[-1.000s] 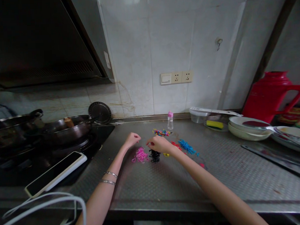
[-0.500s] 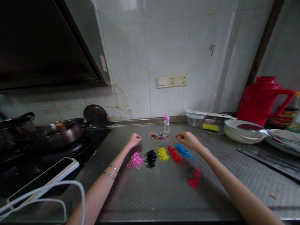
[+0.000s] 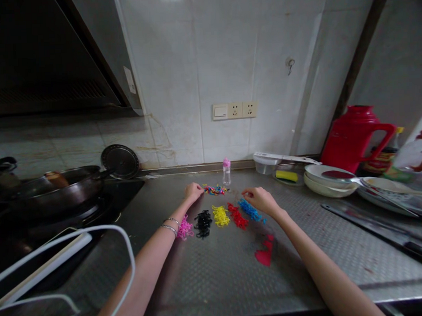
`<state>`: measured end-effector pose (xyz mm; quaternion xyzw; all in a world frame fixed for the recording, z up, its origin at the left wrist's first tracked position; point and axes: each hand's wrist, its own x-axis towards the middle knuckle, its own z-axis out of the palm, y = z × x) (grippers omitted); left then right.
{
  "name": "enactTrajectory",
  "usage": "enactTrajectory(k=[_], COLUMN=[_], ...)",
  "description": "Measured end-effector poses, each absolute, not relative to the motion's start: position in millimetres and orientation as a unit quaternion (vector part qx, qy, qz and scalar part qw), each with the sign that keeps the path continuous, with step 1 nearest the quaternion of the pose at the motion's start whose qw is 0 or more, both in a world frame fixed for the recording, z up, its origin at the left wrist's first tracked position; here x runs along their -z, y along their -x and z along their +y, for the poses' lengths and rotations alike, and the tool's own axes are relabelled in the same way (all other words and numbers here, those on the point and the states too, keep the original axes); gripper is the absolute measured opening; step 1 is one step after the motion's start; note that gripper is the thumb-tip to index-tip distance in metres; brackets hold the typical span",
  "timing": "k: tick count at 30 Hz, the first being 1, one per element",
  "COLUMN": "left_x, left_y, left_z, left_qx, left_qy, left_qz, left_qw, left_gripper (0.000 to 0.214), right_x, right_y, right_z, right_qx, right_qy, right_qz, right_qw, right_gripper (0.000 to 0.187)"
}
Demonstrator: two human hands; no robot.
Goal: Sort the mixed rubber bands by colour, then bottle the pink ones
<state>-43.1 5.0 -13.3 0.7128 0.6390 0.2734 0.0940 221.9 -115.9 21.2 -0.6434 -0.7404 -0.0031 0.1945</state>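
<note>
On the steel counter (image 3: pixel 216 269) lie small sorted piles of rubber bands: pink (image 3: pixel 184 229), black (image 3: pixel 202 223), yellow (image 3: pixel 220 216), red (image 3: pixel 237 216) and blue (image 3: pixel 250 211). A mixed-colour pile (image 3: pixel 215 190) sits behind them. My left hand (image 3: pixel 193 192) is curled at the left edge of the mixed pile, fingertips pinched together on it. My right hand (image 3: pixel 258 199) hovers at the far end of the blue pile, fingers pinched; what it holds is too small to see. A red scrap (image 3: pixel 264 253) lies nearer me.
A tiny bottle with a pink cap (image 3: pixel 226 171) stands behind the mixed pile. Pans (image 3: pixel 51 190) sit on the stove at left, with a white cable (image 3: pixel 96 256) in front. Plates (image 3: pixel 329 178), a sponge dish (image 3: pixel 286 175), a red thermos (image 3: pixel 353 138) and a knife (image 3: pixel 382 225) crowd the right.
My right hand moved from the black pile over to the blue pile. My left hand slid right to the mixed pile. The view shifted, uncovering the yellow and red piles.
</note>
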Motion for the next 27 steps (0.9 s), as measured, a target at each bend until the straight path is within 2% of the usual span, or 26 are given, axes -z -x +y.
enactTrajectory(k=[13,22,27], left_x=[12,3,-5], left_y=[38,43,33], left_z=[2,-38,-70], left_qx=[-0.291,-0.258,-0.257], left_qy=[-0.719,-0.810,-0.834], left_qz=[0.621,0.472,0.425], left_qw=[0.109,0.233,0.239], left_gripper=[0.019,0.023,0.021], right_x=[-22,-22,-22], right_y=[-220,-217,-216], right_z=[-119,-121,-122], right_qx=[0.022,0.020,0.010], right_qy=[0.644,0.638,0.646], right_qz=[-0.748,-0.754,-0.748], right_qw=[0.157,0.155,0.148], right_gripper=[0.028,0.029,0.029])
